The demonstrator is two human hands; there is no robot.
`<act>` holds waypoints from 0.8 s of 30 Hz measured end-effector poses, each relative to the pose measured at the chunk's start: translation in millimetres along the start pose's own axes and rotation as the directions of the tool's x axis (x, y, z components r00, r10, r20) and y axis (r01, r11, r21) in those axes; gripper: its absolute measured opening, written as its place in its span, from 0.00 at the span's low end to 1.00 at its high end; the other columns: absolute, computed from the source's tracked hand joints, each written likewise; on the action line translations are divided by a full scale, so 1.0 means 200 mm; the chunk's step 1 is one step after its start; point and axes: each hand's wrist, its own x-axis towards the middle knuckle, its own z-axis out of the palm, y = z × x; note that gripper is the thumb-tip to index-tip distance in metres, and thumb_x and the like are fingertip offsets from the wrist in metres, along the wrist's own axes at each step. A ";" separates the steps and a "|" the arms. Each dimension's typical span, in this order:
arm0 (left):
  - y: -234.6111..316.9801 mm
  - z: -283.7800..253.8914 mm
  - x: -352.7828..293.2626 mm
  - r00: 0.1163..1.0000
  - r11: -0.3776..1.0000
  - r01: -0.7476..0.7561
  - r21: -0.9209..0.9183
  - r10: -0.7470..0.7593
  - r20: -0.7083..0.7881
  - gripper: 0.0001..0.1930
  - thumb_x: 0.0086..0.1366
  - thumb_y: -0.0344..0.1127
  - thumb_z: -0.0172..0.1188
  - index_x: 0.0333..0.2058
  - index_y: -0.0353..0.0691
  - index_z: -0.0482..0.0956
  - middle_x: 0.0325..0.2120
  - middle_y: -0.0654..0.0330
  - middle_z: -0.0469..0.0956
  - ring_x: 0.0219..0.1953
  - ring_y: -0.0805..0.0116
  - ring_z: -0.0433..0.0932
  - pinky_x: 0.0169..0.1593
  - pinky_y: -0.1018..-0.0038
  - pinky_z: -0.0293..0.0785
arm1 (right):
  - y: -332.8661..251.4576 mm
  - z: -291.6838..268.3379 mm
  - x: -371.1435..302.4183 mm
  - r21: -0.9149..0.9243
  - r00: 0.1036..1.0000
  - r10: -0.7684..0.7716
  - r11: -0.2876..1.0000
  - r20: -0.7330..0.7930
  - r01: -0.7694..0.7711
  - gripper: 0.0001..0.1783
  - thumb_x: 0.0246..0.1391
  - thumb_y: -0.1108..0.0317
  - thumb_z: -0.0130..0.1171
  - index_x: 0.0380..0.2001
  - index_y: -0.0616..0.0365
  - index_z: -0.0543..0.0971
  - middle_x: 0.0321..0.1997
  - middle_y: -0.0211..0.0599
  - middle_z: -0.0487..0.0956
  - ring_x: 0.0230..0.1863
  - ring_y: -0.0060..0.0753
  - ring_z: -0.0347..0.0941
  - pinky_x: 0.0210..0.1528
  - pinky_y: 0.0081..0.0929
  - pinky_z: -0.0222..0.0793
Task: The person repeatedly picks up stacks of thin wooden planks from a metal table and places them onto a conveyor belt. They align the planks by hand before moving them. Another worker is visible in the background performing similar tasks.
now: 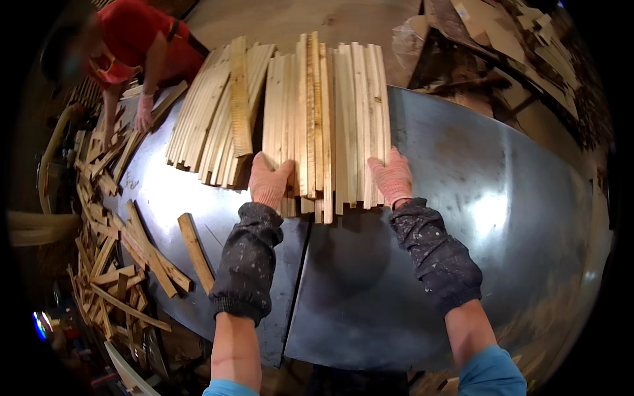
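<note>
"What are we holding?"
"One row of straight, pale pine-coloured wooden strips (356, 119), knotty, uneven-ended, too tightly packed to count, on the shiny grey metal tabletop (449, 264). Our left hand (267, 181) and right hand (393, 177), in two pink knit gloves (269, 189), grasp its opposite sides, thumbs on top."
"Beside it?"
"We see one second row (201, 125) leftward, one rough-faced plank (240, 99) lying across it, jumbled offcuts (125, 304), one co-worker (142, 39)."

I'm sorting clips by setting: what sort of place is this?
Probably a woodworking shop: a metal-looking table bears side-by-side wooden strips, and wood offcuts lie heaped along its left edge.
</note>
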 end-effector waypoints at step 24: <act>-0.34 -0.81 -2.53 0.846 0.953 0.296 -0.069 -0.228 0.482 0.43 0.61 0.44 0.78 0.68 0.29 0.69 0.59 0.44 0.79 0.59 0.54 0.79 0.64 0.62 0.75 | 1.29 -0.19 -2.73 0.227 0.898 0.438 0.872 0.033 -0.434 0.51 0.56 0.48 0.71 0.78 0.60 0.67 0.64 0.56 0.76 0.66 0.56 0.74 0.70 0.44 0.71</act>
